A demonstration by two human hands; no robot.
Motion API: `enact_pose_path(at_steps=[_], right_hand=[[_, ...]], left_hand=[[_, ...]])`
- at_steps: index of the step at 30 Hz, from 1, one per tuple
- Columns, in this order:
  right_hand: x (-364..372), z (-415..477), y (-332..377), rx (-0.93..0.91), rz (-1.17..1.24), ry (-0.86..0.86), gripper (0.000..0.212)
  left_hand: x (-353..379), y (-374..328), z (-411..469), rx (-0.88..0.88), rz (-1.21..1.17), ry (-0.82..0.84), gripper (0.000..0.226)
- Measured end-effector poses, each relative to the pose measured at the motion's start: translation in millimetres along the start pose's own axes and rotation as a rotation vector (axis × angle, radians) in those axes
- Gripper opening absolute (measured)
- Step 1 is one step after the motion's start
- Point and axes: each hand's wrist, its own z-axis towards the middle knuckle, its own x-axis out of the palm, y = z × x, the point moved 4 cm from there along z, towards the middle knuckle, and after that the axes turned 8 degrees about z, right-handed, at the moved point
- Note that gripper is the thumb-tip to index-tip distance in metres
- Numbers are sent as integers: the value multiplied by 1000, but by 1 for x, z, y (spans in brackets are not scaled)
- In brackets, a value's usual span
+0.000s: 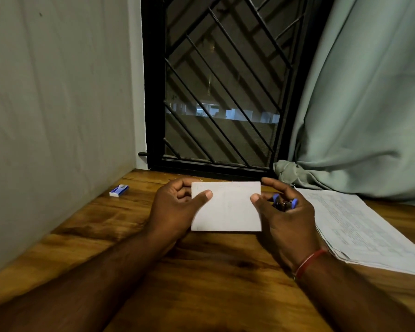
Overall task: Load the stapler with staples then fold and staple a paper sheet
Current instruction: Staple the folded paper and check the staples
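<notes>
A folded white paper sheet [227, 208] is held up just above the wooden table [201, 271]. My left hand [175, 209] pinches its left edge, thumb on the front. My right hand [285, 212] pinches the right edge with thumb and forefinger. Tucked in that same right palm is a small blue and black stapler [282, 203], mostly hidden by the curled fingers. A small blue and white staple box [119, 190] lies on the table at the far left near the wall.
A stack of printed paper sheets [364, 226] lies on the table to the right. A barred window [221, 92] stands behind the table, a grey curtain [359, 104] hangs at the right, and a wall [58, 104] borders the left.
</notes>
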Motion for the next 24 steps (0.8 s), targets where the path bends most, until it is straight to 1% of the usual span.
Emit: enact_pose_path(at_steps=[5, 9, 13, 16, 24], right_hand=[[3, -3, 6, -59, -21, -26, 27], [3, -3, 6, -30, -9, -24, 33], [3, -3, 5, -11, 11, -30, 31], [0, -3, 5, -11, -25, -43, 29], [-1, -2, 7, -66, -68, -37, 24]], left_hand=[[-2, 3, 4, -54, -61, -37, 30], [0, 4, 4, -63, -65, -34, 29], [0, 4, 3, -61, -64, -27, 31], [1, 4, 3, -60, -90, -16, 32], [0, 5, 4, -73, -98, -13, 34]])
